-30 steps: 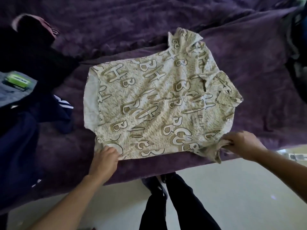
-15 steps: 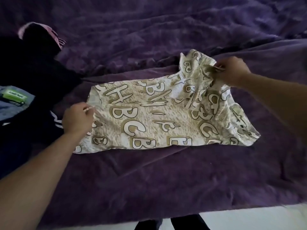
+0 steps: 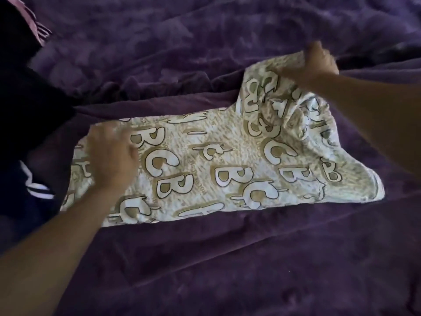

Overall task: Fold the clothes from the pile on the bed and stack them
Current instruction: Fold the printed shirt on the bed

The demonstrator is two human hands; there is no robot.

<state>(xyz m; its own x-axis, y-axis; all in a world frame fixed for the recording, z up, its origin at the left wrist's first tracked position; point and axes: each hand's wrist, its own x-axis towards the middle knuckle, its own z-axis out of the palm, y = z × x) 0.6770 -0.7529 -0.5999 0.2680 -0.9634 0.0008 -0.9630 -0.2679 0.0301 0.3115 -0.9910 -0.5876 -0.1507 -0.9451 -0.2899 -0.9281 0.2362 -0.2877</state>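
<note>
I see the purple blanket point(image 3: 227, 258) covering the bed; the dark clothes pile point(image 3: 27, 110) sits at its left edge; the letter-print shirt point(image 3: 205, 160) lies across its middle; the right hand point(image 3: 314, 65) grips the shirt's bunched, raised far-right end; the left hand point(image 3: 111, 156) rests on the left end, too blurred for me to tell whether it pinches or presses.

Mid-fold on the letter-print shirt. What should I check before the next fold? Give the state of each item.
1. Left hand on the left end of the letter-print shirt: ok, though its grip is blurred.
2. Right hand grips the shirt's far right corner: ok.
3. Right end lies flat: not ok, the cloth is bunched below the right hand.
4. Near folded edge is even: ok.
5. Shirt lies wholly on the purple blanket: ok.
6. Shirt is apart from the dark clothes pile: cannot tell.
</note>
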